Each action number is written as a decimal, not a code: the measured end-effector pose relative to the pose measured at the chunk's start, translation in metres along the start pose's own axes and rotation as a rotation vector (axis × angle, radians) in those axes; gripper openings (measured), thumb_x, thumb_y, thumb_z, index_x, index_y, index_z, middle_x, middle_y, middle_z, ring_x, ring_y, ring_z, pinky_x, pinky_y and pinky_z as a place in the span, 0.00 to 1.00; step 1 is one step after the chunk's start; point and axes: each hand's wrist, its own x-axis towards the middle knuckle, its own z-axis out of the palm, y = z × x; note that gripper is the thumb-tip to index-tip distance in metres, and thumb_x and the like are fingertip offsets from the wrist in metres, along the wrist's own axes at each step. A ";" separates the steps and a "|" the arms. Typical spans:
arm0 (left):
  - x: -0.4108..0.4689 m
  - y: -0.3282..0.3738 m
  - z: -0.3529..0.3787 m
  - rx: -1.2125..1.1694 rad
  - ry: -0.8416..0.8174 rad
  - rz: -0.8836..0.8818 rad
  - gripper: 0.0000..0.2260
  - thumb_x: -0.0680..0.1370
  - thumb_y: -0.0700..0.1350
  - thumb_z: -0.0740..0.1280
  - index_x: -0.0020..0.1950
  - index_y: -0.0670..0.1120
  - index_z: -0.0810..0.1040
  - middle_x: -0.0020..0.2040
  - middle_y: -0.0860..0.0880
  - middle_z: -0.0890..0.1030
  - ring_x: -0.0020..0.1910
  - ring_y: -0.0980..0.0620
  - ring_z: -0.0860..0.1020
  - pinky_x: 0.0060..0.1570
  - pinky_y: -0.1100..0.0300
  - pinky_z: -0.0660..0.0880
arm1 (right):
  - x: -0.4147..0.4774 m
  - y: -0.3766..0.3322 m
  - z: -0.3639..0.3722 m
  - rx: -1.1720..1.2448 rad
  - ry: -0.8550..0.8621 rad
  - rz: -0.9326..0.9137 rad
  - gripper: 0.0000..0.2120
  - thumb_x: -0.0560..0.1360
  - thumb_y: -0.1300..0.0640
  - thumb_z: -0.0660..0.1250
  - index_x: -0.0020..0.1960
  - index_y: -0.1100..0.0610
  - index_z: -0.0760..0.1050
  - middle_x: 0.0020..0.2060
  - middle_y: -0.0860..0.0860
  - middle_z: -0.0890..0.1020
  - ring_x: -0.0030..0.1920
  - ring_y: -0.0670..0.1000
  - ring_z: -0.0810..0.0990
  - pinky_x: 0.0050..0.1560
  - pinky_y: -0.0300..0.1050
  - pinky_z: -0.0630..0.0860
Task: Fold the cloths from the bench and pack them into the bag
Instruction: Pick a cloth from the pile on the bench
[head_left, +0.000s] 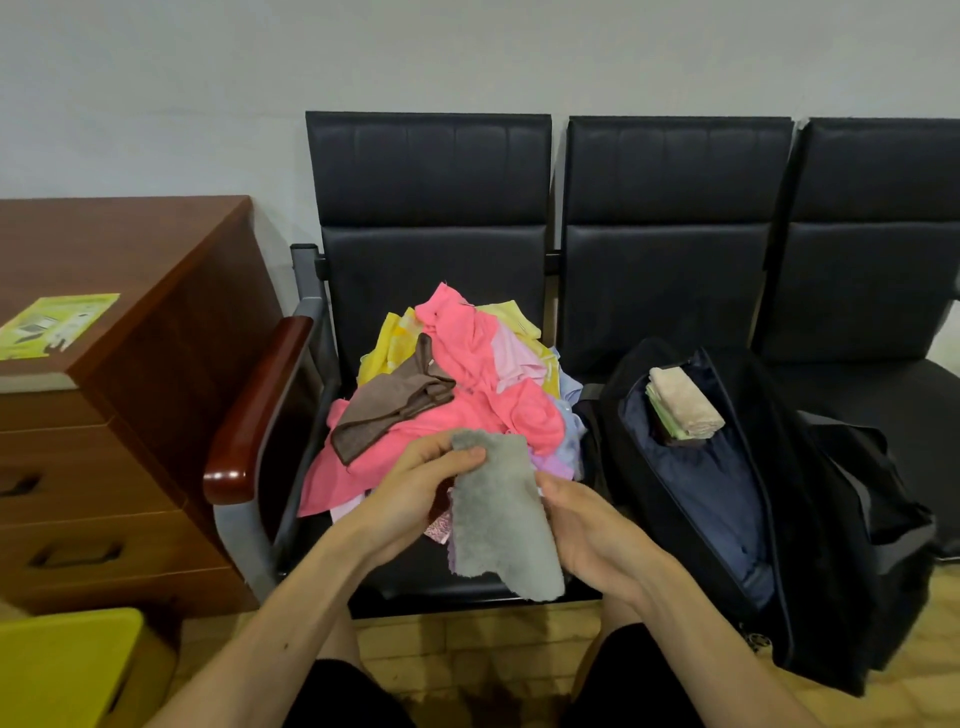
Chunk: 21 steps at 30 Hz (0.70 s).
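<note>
You hold the grey cloth (498, 519) over the front edge of the bench (431, 171): left hand (415, 493) pinches its top, right hand (587, 525) grips its side. It hangs limp, so a slack pinch could drop it or skew the fold. The pile (467, 364) crowds the seat; the bag (727, 499) gapes just to its right.

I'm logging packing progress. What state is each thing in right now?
grey cloth: held in both hands, hanging down
left hand: pinches the grey cloth's top edge
right hand: holds the grey cloth's right side
pile of cloths: loose, crumpled on the bench seat
bag: open, on the next seat
folded cloths: stacked inside the bag
drawers: shut
</note>
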 end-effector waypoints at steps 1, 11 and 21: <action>0.000 0.001 -0.001 0.005 0.001 -0.017 0.07 0.74 0.44 0.68 0.48 0.43 0.83 0.44 0.45 0.82 0.44 0.49 0.79 0.43 0.59 0.74 | -0.002 -0.001 0.002 0.029 -0.040 0.009 0.30 0.69 0.51 0.78 0.66 0.65 0.76 0.63 0.62 0.79 0.62 0.59 0.80 0.61 0.53 0.77; -0.007 -0.042 -0.007 -0.469 -0.087 -0.310 0.36 0.60 0.57 0.83 0.64 0.42 0.82 0.56 0.42 0.83 0.56 0.43 0.81 0.57 0.47 0.79 | 0.002 -0.008 0.009 -0.012 0.192 -0.121 0.24 0.68 0.63 0.72 0.64 0.59 0.75 0.55 0.60 0.84 0.52 0.59 0.85 0.47 0.51 0.83; -0.007 -0.056 -0.006 0.099 0.024 -0.335 0.15 0.77 0.40 0.70 0.63 0.40 0.79 0.57 0.40 0.84 0.59 0.40 0.82 0.56 0.48 0.79 | -0.013 0.015 -0.016 -0.167 0.218 0.160 0.18 0.73 0.61 0.73 0.62 0.61 0.78 0.55 0.58 0.85 0.55 0.57 0.84 0.52 0.52 0.82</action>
